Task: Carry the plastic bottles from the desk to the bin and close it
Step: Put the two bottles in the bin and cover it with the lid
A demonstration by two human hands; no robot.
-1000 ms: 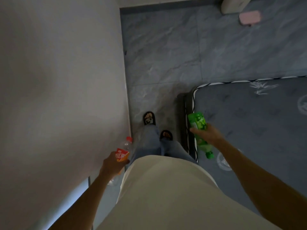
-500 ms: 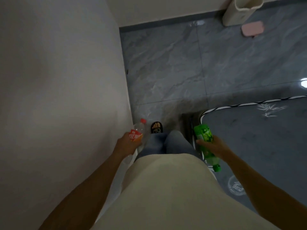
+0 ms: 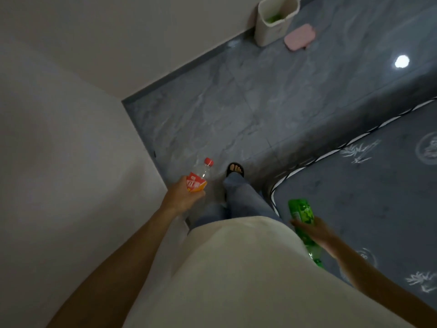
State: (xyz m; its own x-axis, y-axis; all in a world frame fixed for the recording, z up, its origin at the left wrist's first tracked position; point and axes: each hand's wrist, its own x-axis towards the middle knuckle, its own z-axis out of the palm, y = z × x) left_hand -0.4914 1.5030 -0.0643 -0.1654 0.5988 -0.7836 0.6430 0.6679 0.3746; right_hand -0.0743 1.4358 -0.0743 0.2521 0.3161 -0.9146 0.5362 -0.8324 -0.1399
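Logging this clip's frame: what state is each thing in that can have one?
Bin: open, upright, something green inside.
Pink lid: off, flat on floor beside bin.
Clear bottle: capped red, held in left hand.
Green bottle: held in right hand, cap end down.

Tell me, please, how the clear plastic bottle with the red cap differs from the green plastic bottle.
The clear plastic bottle with the red cap is see-through with a red-orange label; the green plastic bottle is green throughout. The clear one is in the left hand, cap pointing ahead; the green one is in the right hand, its narrow end pointing back. Both are gripped mid-body.
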